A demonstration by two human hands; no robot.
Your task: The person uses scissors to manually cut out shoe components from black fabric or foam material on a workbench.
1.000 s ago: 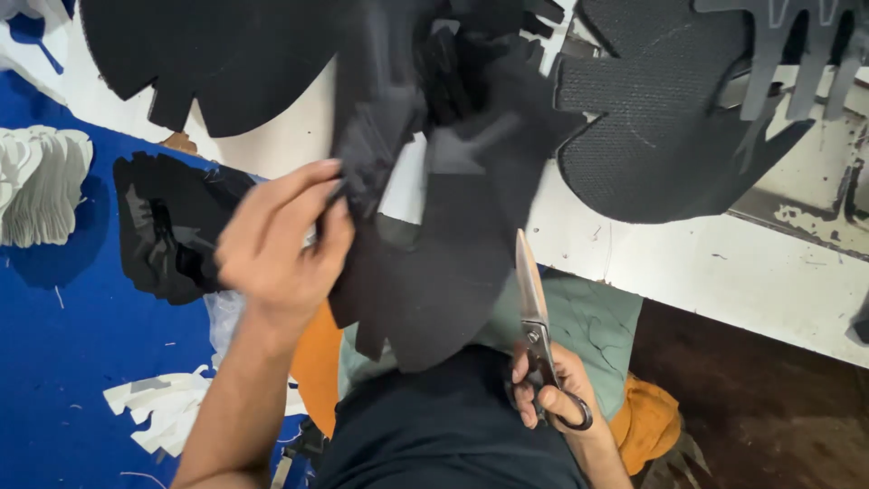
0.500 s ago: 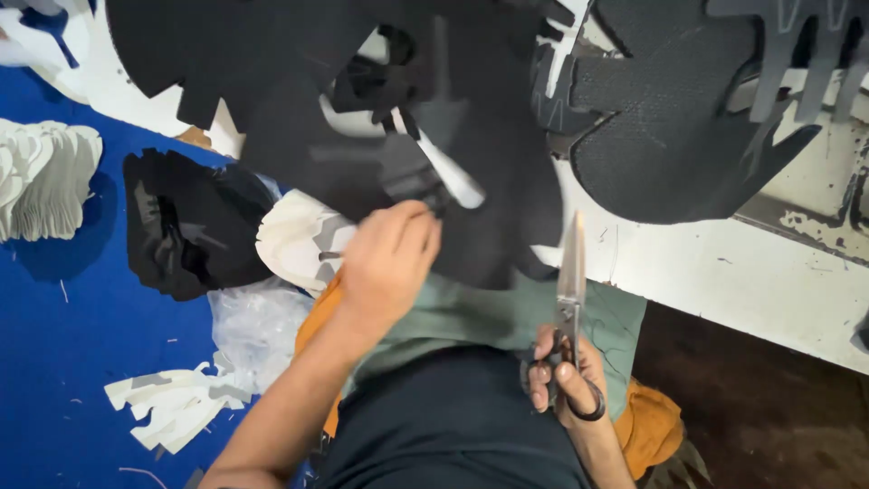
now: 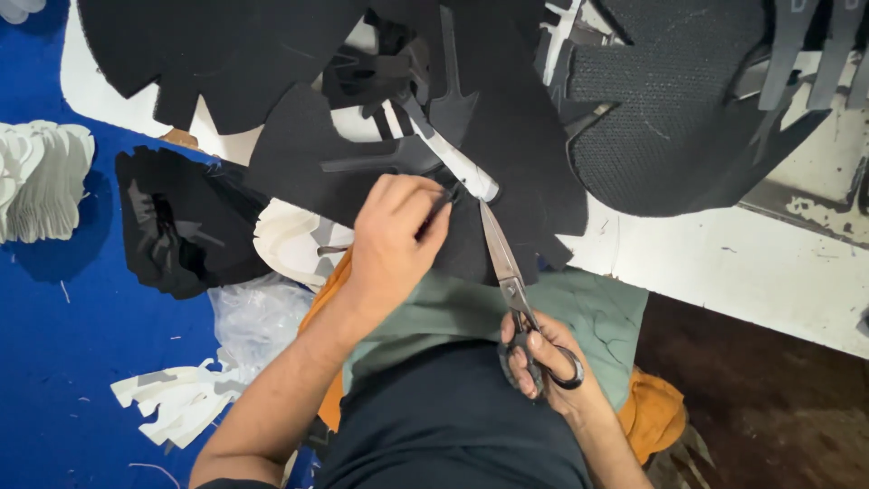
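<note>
A: Scissors (image 3: 509, 272) in right hand (image 3: 543, 362), fingers through the black loops, closed on the handles. Blades point to 12 o'clock, tips at the black fabric sheet (image 3: 507, 154).

B: Left hand (image 3: 394, 235)?

A: Fingers together, pinching that sheet's edge, just at 9 o'clock of the blades.

B: Around it?

A: Black cut pieces (image 3: 186, 222) at 9 o'clock on blue surface (image 3: 54, 362); white scraps (image 3: 176, 403) at 7 o'clock. Textured black panel (image 3: 670, 109) at 2 o'clock.
</note>
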